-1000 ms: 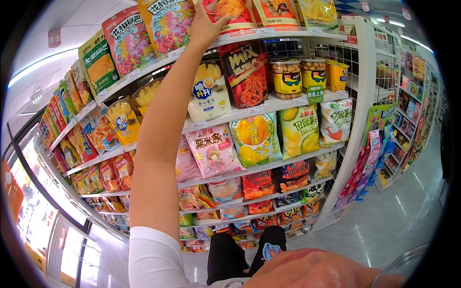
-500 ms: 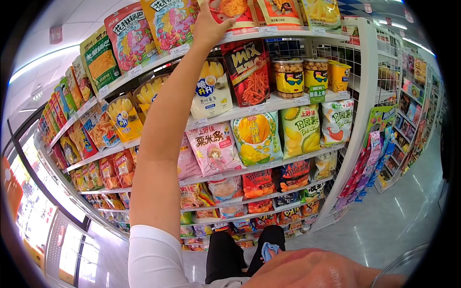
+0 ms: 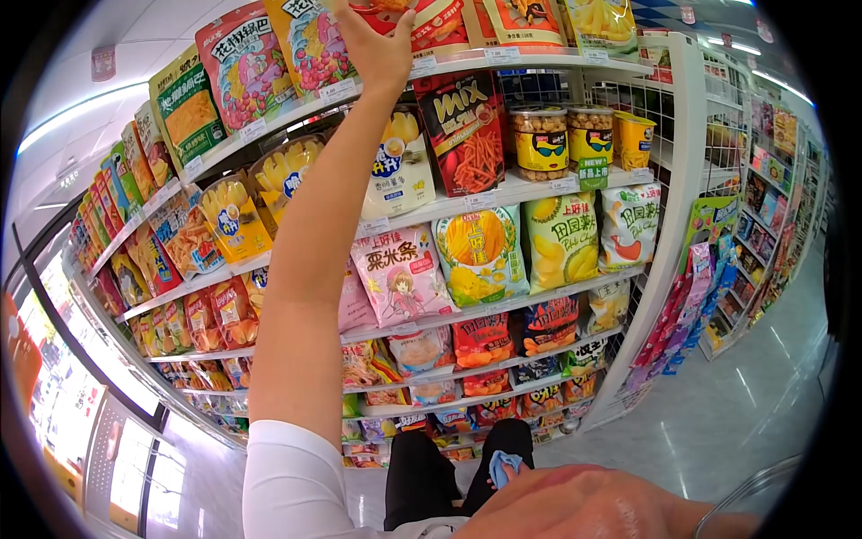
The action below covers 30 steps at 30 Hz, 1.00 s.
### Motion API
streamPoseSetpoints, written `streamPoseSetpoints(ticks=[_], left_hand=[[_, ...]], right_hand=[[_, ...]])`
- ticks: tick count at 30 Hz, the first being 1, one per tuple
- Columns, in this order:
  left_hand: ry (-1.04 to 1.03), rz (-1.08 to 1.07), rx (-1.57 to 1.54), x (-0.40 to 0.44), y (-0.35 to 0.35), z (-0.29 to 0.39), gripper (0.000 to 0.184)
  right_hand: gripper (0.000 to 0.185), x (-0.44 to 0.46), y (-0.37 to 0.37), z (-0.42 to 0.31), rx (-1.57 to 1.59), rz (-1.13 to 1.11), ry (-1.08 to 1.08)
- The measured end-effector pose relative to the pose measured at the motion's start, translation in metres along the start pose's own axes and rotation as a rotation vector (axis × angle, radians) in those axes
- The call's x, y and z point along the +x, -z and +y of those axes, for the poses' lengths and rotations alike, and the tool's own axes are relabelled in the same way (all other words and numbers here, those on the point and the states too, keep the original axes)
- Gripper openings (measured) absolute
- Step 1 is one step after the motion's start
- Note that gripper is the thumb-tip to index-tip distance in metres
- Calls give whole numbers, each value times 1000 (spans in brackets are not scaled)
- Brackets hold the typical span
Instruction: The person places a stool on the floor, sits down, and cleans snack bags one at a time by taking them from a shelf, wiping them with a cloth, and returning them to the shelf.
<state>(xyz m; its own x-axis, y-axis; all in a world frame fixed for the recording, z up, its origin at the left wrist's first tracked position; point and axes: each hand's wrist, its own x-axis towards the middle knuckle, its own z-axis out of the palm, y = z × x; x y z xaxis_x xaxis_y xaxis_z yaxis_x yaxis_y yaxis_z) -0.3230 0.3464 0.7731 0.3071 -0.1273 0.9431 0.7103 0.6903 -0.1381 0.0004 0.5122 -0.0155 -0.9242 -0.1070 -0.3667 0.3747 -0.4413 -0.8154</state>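
The left hand [image 3: 379, 49] is at the top of the frame, left of centre, with its thumb spread wide from the fingers. A red packet [image 3: 384, 20] lies in the gap between them; the fingertips run up past the top edge, so I cannot tell whether the grip is firm. The right hand [image 3: 514, 471], low in the frame just right of centre and mostly hidden, is closed around a cloth [image 3: 501, 468].

The packet shows a red front with an orange-brown food picture, and its upper part is cut off by the frame. It is at the top shelf [image 3: 628, 66], at the top edge of the frame. Just right of the left hand is another red packet [image 3: 442, 29]; to its left, toward the upper left, are a yellow pouch [image 3: 310, 45] and a pink pouch [image 3: 241, 67]. The cloth is light blue and crumpled, in front of the dark trousers [image 3: 420, 481].
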Motion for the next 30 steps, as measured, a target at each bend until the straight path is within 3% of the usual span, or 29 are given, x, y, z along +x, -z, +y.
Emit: streamPoseSetpoints(ticks=[4, 5, 8, 9, 12, 13, 15, 19, 20, 21, 24, 26, 27, 29, 30], left_hand=[[-23, 176, -163, 3, 9, 17, 92], [-33, 186, -331, 8, 14, 21, 92], [-43, 208, -214, 14, 40, 32, 94], [-23, 258, -503, 13, 42, 42, 93], [102, 101, -374, -10, 93, 68, 84], [157, 25, -502, -23, 106, 71, 90], [272, -127, -755, -55, 137, 87, 104], [771, -337, -1091, -166, 218, 156, 113], [740, -401, -1074, -212, 235, 159, 117], [952, -433, -1119, -243, 261, 183, 121], [1149, -627, -1181, -353, 326, 229, 121], [1428, -596, -1327, -397, 360, 266, 117], [1491, -621, -1313, -422, 376, 278, 116], [1656, -611, -1317, -451, 399, 296, 114], [1692, -628, -1275, -465, 410, 301, 115]], right_hand=[[28, -10, -6, -12, -42, 19, 30], [28, -12, -7, -13, -38, 23, 31], [28, -14, -5, -13, -45, 31, 29], [29, -13, -5, -13, -49, 32, 27], [29, -11, -5, -16, -45, 23, -15], [29, -12, -6, -18, -40, 16, -22], [28, -13, -7, -20, -38, 14, -4], [27, -19, -10, -20, -17, 17, 24], [27, -19, -10, -21, -11, 18, 32], [27, -23, -11, -22, -2, 30, 35], [29, -34, -17, -32, 65, 57, 30], [36, -44, -21, -39, 87, 34, -8], [46, -42, -8, -33, 194, -220, 91], [52, -72, -46, -73, 368, -57, 170], [51, -72, -46, -69, 410, 130, 162]])
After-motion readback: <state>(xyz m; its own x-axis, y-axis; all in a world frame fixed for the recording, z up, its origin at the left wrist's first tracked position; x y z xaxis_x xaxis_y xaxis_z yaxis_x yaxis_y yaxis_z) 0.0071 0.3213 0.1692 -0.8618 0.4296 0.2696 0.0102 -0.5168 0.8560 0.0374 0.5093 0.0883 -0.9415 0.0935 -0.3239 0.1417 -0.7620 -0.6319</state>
